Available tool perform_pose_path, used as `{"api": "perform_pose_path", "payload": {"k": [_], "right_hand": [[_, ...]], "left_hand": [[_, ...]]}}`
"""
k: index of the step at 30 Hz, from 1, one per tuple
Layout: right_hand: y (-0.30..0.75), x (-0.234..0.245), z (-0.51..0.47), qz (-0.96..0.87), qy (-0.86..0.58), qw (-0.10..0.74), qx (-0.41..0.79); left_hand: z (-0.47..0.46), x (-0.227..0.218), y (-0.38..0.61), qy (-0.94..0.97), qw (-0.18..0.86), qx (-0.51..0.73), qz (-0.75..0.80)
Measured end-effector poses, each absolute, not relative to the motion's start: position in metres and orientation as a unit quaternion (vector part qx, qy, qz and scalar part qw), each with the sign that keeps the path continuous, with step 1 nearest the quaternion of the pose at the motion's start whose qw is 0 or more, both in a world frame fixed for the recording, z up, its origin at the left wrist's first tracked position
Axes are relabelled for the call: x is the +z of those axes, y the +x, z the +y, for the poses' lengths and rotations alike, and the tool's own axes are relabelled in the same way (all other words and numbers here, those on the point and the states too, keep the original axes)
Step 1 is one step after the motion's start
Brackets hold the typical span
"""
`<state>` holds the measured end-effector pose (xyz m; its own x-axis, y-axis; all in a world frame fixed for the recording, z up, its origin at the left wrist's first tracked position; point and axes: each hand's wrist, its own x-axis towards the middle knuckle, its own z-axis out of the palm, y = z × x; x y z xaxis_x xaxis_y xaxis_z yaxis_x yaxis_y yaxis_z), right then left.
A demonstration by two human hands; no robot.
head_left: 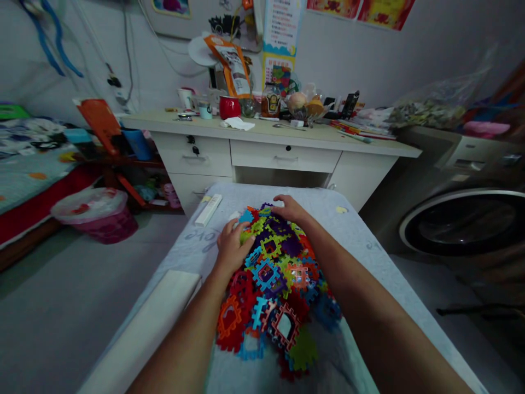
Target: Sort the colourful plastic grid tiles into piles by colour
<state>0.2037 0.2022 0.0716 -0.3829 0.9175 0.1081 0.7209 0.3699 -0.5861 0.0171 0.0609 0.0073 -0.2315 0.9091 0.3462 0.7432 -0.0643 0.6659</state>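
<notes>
A heap of colourful interlocking plastic tiles (266, 274) with notched edges, many with a cut-out centre, lies on the cloth-covered table (356, 262). At the heap's left side is my left hand (233, 244), its thumb apart from the fingers and touching the tiles. My right hand (291, 210) reaches over the heap's far end, with thumb and forefinger apart near a purple tile. Neither hand visibly grips a single tile. The sides of the heap behind my hands and right forearm are partly hidden.
A small white box (209, 210) and a long white box (159, 323) lie along the table's left side. Beyond stands a white desk (262, 131) crowded with jars, cups and papers. A washing machine (463, 186) is at right, a pink bin (98, 216) at left.
</notes>
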Motion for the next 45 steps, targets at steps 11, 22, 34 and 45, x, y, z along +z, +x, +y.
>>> {"api": "perform_pose_path", "payload": {"k": [11, 22, 34, 45], "right_hand": [[0.139, 0.065, 0.225, -0.829, -0.515, -0.022, 0.218], [0.153, 0.09, 0.202, -0.887, -0.381, -0.049, 0.255], [0.219, 0.109, 0.144, -0.89, -0.272, 0.116, 0.348], [0.282, 0.048, 0.142, -0.756, -0.547, 0.202, 0.296]], "left_hand": [[0.059, 0.008, 0.018, 0.652, 0.138, 0.326, 0.67], [0.064, -0.002, 0.011, 0.613, 0.207, 0.437, 0.625], [0.068, -0.004, 0.011, 0.602, 0.202, 0.48, 0.606], [0.065, 0.001, 0.012, 0.69, 0.187, 0.394, 0.577]]}}
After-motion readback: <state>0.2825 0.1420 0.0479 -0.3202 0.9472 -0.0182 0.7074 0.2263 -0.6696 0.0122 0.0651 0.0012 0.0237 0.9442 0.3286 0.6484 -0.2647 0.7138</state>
